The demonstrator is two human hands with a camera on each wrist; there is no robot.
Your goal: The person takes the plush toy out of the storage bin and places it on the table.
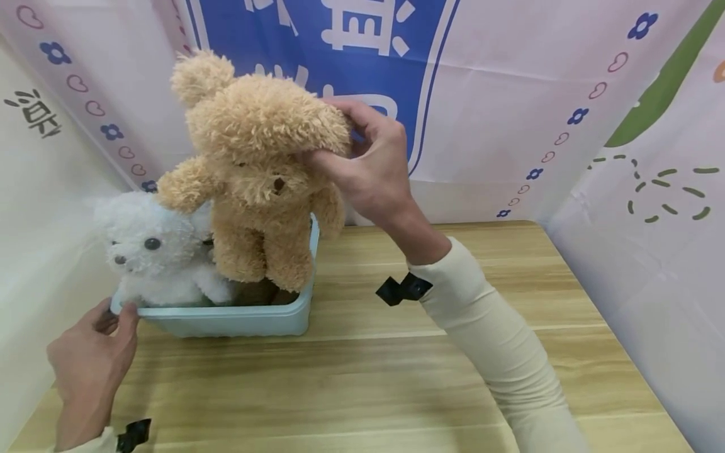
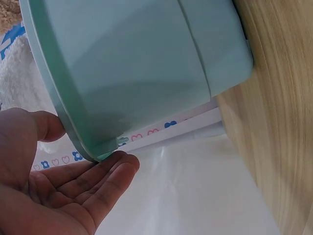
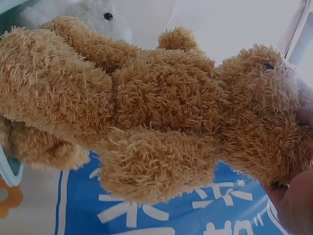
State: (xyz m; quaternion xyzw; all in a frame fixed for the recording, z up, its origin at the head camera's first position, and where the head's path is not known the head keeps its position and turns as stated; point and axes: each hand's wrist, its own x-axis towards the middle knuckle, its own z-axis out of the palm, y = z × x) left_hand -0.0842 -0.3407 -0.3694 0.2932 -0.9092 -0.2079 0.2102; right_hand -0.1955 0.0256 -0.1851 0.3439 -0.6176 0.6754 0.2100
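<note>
My right hand [image 1: 370, 167] grips a tan teddy bear [image 1: 266, 132] by one side of its head. The bear hangs upright, its legs over the right part of a light blue plastic bin [image 1: 238, 321]. In the right wrist view the teddy bear [image 3: 166, 98] stretches across, with fingers at its head on the right edge. A white plush toy [image 1: 153, 245] with dark eyes sits in the bin's left part. My left hand [image 1: 96, 358] pinches the bin's front left corner; in the left wrist view the thumb lies on the rim [image 2: 54, 103] and the fingers beneath it.
Something brown [image 1: 257, 294] lies in the bin under the bear's legs. The bin stands on a wood-grain table [image 1: 396, 377]. Printed cloth walls [image 1: 481, 113] rise behind and at both sides, the back one with a blue panel [image 1: 419, 38].
</note>
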